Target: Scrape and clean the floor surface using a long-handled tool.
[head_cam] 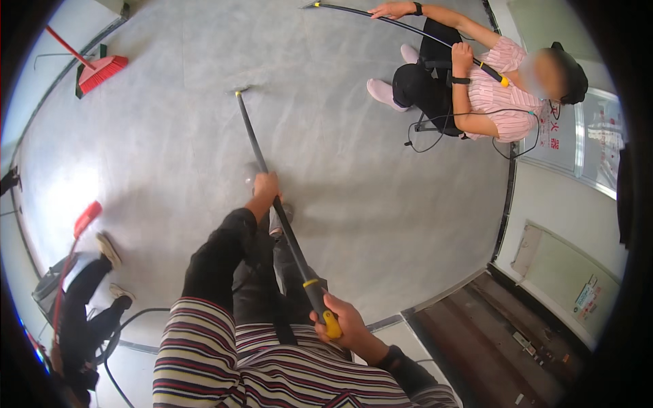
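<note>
A long dark pole with yellow collars (293, 229) runs from my waist out over the grey floor (357, 194). My left hand (266, 186) grips its middle, and my right hand (344, 321) is closed around the thick grip with a yellow end. At the far end, a thin flat head (245, 91) lies at the floor; its exact kind is too small to tell. Black sleeves cover both my forearms.
A seated co-worker (490, 92) at the upper right holds a similar pole (398, 24). Another person (89, 301) at lower left is beside a red-headed broom (88, 219). A red broom (104, 71) stands by the left wall. Dark boards (484, 326) lie lower right.
</note>
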Motion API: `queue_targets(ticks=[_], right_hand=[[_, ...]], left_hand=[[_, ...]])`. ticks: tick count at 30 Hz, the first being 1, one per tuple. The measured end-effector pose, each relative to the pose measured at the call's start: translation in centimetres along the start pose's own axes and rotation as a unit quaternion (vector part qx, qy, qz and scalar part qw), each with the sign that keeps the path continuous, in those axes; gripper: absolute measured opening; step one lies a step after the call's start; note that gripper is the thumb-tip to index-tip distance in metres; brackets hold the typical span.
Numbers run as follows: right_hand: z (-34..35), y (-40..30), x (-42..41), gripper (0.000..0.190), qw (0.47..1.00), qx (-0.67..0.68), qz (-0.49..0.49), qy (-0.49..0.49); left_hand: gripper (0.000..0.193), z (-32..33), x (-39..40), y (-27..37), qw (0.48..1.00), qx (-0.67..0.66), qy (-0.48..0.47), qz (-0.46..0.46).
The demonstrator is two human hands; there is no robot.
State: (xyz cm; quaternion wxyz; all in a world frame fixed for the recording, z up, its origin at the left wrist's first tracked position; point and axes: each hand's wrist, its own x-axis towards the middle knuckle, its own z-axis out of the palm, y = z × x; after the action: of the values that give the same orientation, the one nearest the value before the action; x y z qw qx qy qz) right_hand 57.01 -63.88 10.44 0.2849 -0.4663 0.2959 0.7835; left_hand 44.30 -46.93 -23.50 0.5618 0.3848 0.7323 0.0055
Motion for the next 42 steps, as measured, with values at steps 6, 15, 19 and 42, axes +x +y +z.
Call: queue_targets(ticks=[6,15,19,42], right_hand=[[3.5,-0.5,2.3,0.03,1.0,0.014,0.021,-0.004],[6.5,0.8,4.5,0.038,0.999,-0.012,0.03,0.013],[6.0,2.8,3.9,0.029,0.999,0.015,0.028,0.01],[16.1,3.4,4.7,0.027,0.993,-0.081,0.078,0.032]], left_hand=[[0.02,-5.2,0.5,2.8,0.982,-0.169,-0.049,0.067],[0.024,-9.9,0.6,3.7,0.988,0.051,-0.101,0.107],[0.014,-8.1,0.2,1.5,0.867,0.395,0.016,0.304],[0.016,-18.1,-0.2,3.1,0.943,-0.322,-0.074,-0.029]])
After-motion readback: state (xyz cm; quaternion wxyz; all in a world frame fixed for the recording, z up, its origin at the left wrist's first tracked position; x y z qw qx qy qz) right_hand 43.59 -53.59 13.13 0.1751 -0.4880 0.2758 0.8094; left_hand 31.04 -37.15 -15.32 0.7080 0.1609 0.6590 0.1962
